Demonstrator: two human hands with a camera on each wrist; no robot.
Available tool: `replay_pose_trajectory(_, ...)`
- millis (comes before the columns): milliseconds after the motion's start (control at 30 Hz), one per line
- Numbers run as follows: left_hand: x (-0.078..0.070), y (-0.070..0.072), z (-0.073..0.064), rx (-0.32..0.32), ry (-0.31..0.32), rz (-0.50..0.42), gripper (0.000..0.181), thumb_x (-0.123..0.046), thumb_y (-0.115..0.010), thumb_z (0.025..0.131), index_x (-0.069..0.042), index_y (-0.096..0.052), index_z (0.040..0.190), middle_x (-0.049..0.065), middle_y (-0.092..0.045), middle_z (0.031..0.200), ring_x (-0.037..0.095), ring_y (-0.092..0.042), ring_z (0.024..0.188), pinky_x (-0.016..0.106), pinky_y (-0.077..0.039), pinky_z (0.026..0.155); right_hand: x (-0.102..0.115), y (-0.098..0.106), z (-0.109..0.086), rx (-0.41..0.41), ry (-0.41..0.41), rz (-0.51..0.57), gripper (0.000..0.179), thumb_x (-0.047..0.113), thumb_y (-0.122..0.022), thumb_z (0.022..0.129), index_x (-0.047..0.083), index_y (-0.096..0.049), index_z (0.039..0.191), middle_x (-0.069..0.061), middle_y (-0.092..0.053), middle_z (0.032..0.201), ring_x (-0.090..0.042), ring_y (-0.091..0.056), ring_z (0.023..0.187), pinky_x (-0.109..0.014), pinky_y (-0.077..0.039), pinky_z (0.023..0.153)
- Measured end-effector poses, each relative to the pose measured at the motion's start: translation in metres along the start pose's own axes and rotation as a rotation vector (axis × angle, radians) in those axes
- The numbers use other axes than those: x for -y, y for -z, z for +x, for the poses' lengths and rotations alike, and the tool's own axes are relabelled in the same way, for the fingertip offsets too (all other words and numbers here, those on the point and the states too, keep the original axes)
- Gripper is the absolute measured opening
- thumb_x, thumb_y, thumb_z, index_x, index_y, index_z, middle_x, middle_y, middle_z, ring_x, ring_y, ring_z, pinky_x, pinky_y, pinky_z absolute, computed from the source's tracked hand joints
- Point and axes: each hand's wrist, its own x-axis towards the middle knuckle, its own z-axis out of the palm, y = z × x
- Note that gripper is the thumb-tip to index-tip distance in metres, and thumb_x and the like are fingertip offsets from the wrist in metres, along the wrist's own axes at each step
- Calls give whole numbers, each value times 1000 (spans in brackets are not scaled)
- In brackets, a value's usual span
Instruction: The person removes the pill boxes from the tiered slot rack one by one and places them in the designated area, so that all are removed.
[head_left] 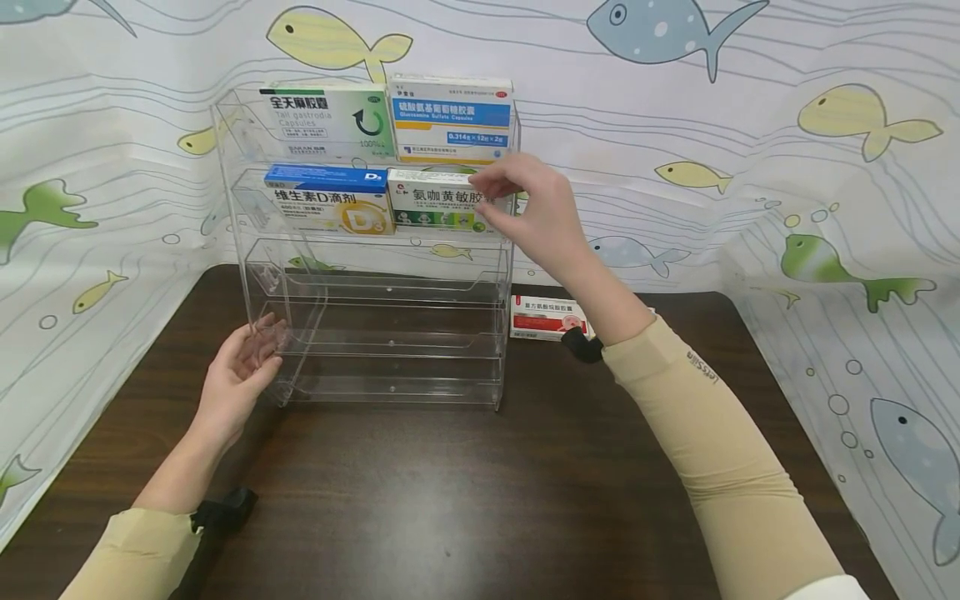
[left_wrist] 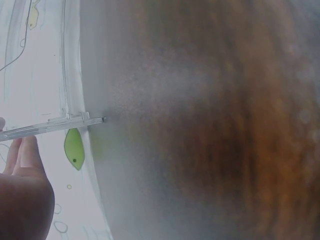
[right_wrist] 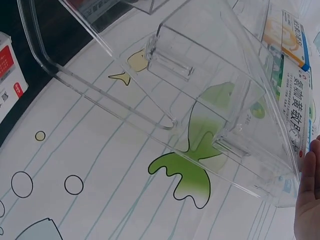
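The left hand (head_left: 242,362) grips the clear rack (head_left: 390,390) by its lower left edge, and the right hand (head_left: 538,208), whether grasping I cannot tell, has bent fingers at the green-and-white box (head_left: 433,200), second row, near the rack's right edge.

A clear acrylic tiered rack (head_left: 390,342) is standing upright on the table (head_left: 420,492); a white-and-green medicine box (head_left: 431,198) is facing forward on its second tier from the top.

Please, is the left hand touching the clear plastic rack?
Touching. The left wrist view shows the left hand with fingers against the side of the clear rack.
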Motion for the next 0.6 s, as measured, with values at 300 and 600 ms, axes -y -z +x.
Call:
replay_pose_trajectory(300, 1, 0, -1, -5, 13, 1, 49, 15, -55, 101, -8, -51, 145, -18, -57, 143, -11, -56, 128, 2, -44, 103, 0, 2, 8, 6, 54, -46, 20, -4, -77, 93, -4, -76, 112, -17, -76, 112, -28, -70, 100, -32, -60, 91)
replay_pose_trajectory(600, 1, 1, -1, 21, 3, -28, 47, 13, -55, 103, -4, -48, 147, -14, -55, 148, -9, -55, 130, 3, -44, 104, 1, -1, 19, 73, 71, -137, 20, 1, -77, 95, 0, -76, 115, -12, -75, 114, -23, -68, 103, -28, -55, 95)
